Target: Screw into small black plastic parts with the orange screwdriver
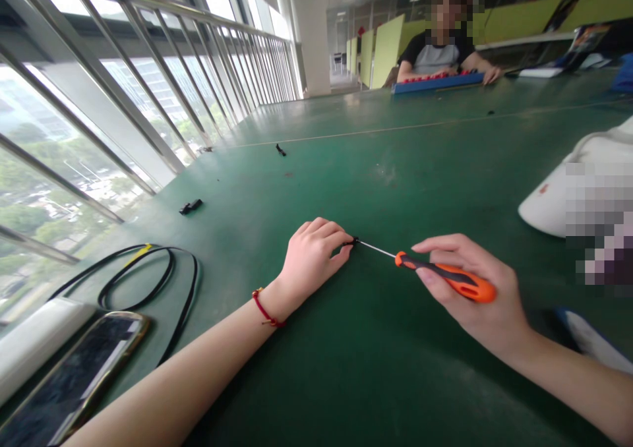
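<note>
Right hand (482, 298): closed around orange-and-black screwdriver (457, 281), molded handle lying along thumb and fingers. Thin, straight metal shaft, slanting up and left from handle, tip at small black part (355, 241). Gripping that part near the middle of the view, just above green counter (346, 374) or on it, can't tell which: left hand (314, 256), pinched between thumb and fingertips, mostly hidden. Around left wrist, thin red braided bracelet (266, 310) with gold-colored bead.

Left of left forearm: phone (74, 374), dark glossy screen, gold-toned rounded edge; beside it, smooth white block (44, 335) with rounded corners. Above both, flat black cable (192, 295), loosely looped, with yellow tie (138, 256). Farther out on matte, scuffed green surface, black piece (190, 206) and smaller black piece (281, 149), too small to identify.

Beyond left edge, shiny round-bar metal railing (173, 45) in front of glass. At right, smooth white curved object (551, 200), partly pixelated. Across far end, person (440, 55) in black-and-gray top behind long blue tray (438, 84) holding red pieces (430, 76). Farther back, flat yellow-green partitions (388, 51).
</note>
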`<control>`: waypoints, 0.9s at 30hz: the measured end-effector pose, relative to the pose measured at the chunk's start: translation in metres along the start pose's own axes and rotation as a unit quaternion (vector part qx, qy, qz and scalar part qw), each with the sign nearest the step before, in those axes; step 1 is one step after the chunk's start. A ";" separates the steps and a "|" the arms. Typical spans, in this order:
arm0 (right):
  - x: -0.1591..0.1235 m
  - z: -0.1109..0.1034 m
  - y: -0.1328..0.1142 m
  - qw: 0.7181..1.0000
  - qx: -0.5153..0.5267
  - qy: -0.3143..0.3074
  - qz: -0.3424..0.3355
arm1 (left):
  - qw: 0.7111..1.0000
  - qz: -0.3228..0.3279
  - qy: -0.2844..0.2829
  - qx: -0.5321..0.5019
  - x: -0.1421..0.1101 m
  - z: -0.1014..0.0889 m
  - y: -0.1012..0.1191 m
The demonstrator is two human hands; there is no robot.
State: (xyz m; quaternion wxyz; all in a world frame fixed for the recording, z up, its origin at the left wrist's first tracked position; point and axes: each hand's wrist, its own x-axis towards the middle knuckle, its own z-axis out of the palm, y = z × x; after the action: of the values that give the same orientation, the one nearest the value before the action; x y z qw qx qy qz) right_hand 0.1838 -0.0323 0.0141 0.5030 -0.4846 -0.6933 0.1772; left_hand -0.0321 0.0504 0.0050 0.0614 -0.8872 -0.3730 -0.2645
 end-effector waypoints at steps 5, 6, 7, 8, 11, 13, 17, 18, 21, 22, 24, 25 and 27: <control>-0.001 0.001 0.001 0.999 0.019 0.030 -0.013 | 1.000 -0.017 -0.006 -0.013 0.000 0.000 0.000; -0.001 0.001 0.002 1.000 0.016 0.004 -0.004 | 0.999 -0.024 -0.007 -0.021 0.001 0.000 -0.001; 0.000 0.001 0.002 1.000 0.009 -0.021 0.006 | 0.999 -0.033 -0.007 -0.031 0.001 0.000 -0.001; 0.000 0.000 0.002 0.999 0.002 -0.038 0.012 | 0.998 -0.044 -0.008 -0.044 0.001 0.000 -0.001; 0.002 -0.001 0.003 1.000 -0.014 -0.017 0.010 | 0.992 -0.088 -0.011 -0.090 0.002 0.000 -0.001; 0.004 -0.002 0.004 1.000 -0.007 -0.007 0.015 | 0.985 -0.120 -0.014 -0.121 0.003 0.000 -0.002; 0.008 0.000 0.007 0.998 0.026 -0.026 0.056 | 0.969 -0.173 -0.024 -0.178 0.005 0.001 -0.006; 0.009 0.001 0.007 0.997 0.027 -0.032 0.063 | 0.965 -0.180 -0.026 -0.188 0.005 0.002 -0.007; 0.009 0.004 0.006 0.996 0.018 -0.047 0.076 | 0.961 -0.185 -0.024 -0.205 0.005 0.002 -0.009; 0.009 0.005 0.006 0.995 0.016 -0.052 0.078 | 0.961 -0.183 -0.020 -0.208 0.005 0.002 -0.009; 0.010 0.006 0.007 0.995 0.012 -0.063 0.081 | 0.961 -0.178 -0.005 -0.211 0.005 0.001 -0.009; 0.010 0.006 0.007 0.994 0.011 -0.069 0.082 | 0.962 -0.173 0.004 -0.210 0.004 0.001 -0.008; 0.010 0.006 0.009 0.993 0.010 -0.078 0.084 | 0.967 -0.153 0.018 -0.205 0.003 0.000 -0.006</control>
State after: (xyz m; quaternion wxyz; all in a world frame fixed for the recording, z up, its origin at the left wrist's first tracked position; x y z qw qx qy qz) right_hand 0.1827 -0.0178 0.0102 0.4357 -0.5211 -0.6852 0.2631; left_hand -0.0351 0.0564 0.0062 -0.1561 -0.8082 -0.4410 -0.3579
